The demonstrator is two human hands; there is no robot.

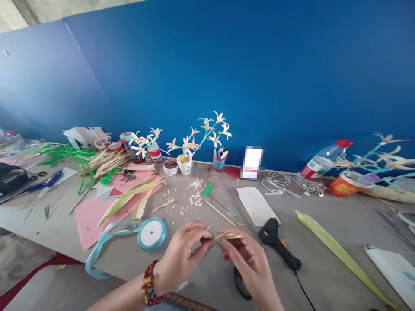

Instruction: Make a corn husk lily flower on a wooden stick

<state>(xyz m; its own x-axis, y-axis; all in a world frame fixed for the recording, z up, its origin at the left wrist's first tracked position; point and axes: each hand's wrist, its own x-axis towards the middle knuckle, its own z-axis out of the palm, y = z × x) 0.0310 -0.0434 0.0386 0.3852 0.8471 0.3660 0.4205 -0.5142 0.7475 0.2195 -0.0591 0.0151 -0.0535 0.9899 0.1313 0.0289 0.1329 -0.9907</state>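
Note:
Over the table's front part, my left hand [184, 246] pinches one end of a small pale-yellow corn husk piece [228, 236] between thumb and fingertips. The fingers of my right hand [251, 261] close around the other end of it and partly hide it. Just left of my left hand lies a spool of light blue ribbon [151, 233], its loose end trailing over the table edge. A black glue gun [279, 246] rests right of my right hand. Partly under that hand show black scissor-like handles [241, 283]. Small cut husk petals [195, 199] lie beyond my hands.
Husk flowers stand in a white cup [184, 165] and an orange cup [348, 183]. A plastic bottle [324, 162] leans at the back right. Long green husk [343, 257] lies right; pink paper [86, 224] and green stems [69, 153] lie left. A blue wall [259, 77] closes the back.

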